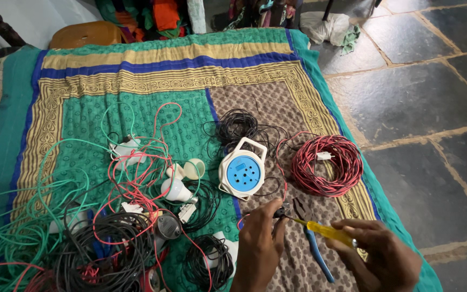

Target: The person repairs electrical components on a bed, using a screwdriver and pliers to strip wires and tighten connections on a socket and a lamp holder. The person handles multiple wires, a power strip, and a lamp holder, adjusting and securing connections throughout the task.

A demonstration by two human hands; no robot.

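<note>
Screwdriver with its yellow handle sits clenched in my right hand at the lower right of the frame, tip meeting the small black part that my left hand pinches just left of it. Blue pliers lie between my hands; the red wire coil rests above.

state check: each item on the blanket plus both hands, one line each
left hand: pinching a small black part at the end of a red wire
right hand: gripping the yellow-handled screwdriver, tip at the part
blue pliers: lying on the blanket, untouched
extension reel: lying flat, blue face up
red wire coil: wound, lying flat
black wire coil: loosely wound
white bulb: lying on its side
green wire: loose, tangled
</note>
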